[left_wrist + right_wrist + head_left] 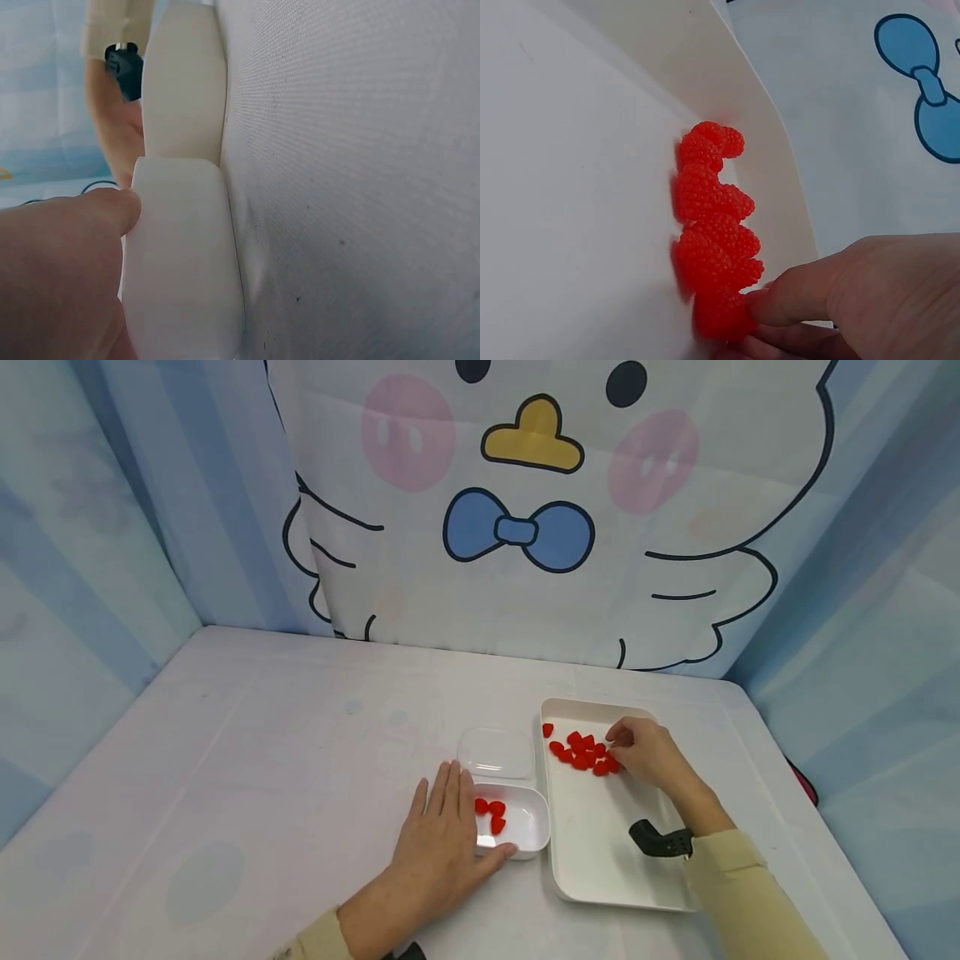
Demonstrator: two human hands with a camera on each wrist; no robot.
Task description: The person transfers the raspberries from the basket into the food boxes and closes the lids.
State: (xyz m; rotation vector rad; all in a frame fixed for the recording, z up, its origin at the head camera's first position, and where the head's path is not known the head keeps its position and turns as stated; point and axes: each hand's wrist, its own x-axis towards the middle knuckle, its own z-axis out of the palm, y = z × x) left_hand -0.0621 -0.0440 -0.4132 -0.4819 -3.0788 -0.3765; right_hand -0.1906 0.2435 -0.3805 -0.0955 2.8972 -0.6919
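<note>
Red raspberries (697, 191) lie clustered near the far end of a large white tray (600, 860). My right hand (651, 753) reaches into the tray, with thumb and fingers pinching a raspberry (724, 311) at the cluster's near end in the right wrist view. Left of the tray stands a small white box (528, 818) holding 3 raspberries (497, 810). My left hand (438, 839) rests along the box's left side with its fingers straight, and its thumb touches the front rim. In the left wrist view the box wall (184, 255) hides the contents.
A clear plastic lid (495, 753) lies just behind the small box. The tray's left wall stands against the box's right side. A white cloth (225, 777) covers the table, and printed curtains (517, 602) rise at its back and sides.
</note>
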